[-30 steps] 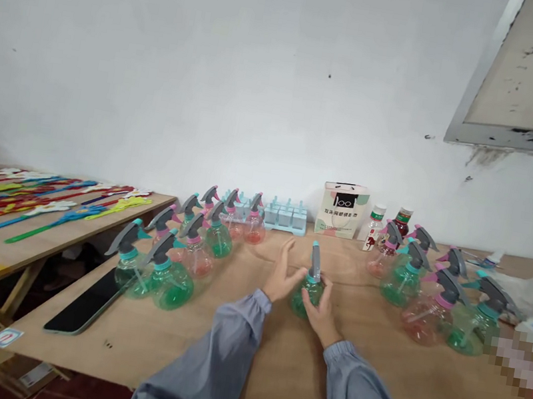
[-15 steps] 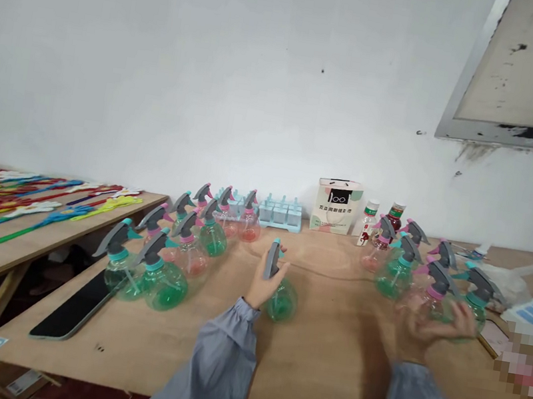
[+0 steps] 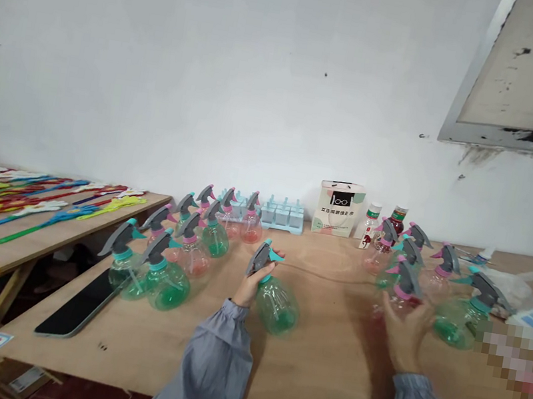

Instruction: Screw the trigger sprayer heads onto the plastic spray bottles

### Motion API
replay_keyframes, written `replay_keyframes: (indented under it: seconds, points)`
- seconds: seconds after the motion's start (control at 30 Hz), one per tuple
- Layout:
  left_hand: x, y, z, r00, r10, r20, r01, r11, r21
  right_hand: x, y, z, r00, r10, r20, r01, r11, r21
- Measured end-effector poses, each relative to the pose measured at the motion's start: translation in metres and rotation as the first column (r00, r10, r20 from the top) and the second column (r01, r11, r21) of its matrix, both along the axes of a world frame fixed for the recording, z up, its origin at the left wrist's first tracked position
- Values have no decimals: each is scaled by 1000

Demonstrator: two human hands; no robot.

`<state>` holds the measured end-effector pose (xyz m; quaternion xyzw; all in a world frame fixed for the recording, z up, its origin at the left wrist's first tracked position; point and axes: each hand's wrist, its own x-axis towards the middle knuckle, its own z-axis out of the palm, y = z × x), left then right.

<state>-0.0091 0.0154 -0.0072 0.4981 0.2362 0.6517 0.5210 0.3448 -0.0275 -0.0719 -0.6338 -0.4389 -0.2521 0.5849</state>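
Observation:
My left hand [image 3: 254,283] is closed round the neck and grey trigger head of a green spray bottle [image 3: 278,309], which leans with its base to the right. My right hand [image 3: 408,333] has its fingers round a pink spray bottle [image 3: 404,290] with a grey head, and partly covers its body. Beside that hand stands another green spray bottle [image 3: 459,322], and behind it a further pink spray bottle [image 3: 436,280]. On the left, several green and pink spray bottles form a group, with a green spray bottle [image 3: 168,286] at its front.
A black phone [image 3: 80,308] lies by the left group. Light-blue moulds [image 3: 282,217], a paper bag [image 3: 338,211] and a white-capped bottle [image 3: 369,226] stand along the wall. Colourful plastic strips [image 3: 52,209] cover the left table. A clear plastic bag [image 3: 527,281] lies at the right.
My right hand has closed round the pink spray bottle, which has shifted left. In my left hand, the green spray bottle has turned and tilted, its base swinging toward the right.

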Motion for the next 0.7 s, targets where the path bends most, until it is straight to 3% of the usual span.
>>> replay_keyframes:
  seconds: [0.07, 0.13, 0.23, 0.33, 0.47, 0.6, 0.7]
  points:
    - [2, 1, -1, 1000, 3, 16, -2, 1000, -29, -30, 7, 0, 999, 47, 19, -46, 997, -54]
    - [4, 3, -2, 999, 14, 49, -11, 997, -72, -62, 16, 3, 985, 171, 16, -169, 980, -104]
    - [5, 5, -3, 996, 18, 91, -6, 992, -126, -105, 32, 5, 925, 379, -13, -377, 916, -139]
    - [4, 3, -2, 997, -38, 60, 45, 992, -116, -131, 43, 2, 865, 497, -69, -502, 859, -100]
    - [6, -1, 0, 993, -102, 61, 107, 990, -89, -135, 42, -10, 839, 532, -116, -542, 837, -79]
    - [8, -2, -2, 998, -30, 62, 34, 997, -69, -126, 37, -15, 839, 522, -152, -540, 834, -112]
    - [9, -3, -2, 997, -70, 38, 72, 996, -51, -124, 36, -13, 841, 514, -169, -535, 838, -109]
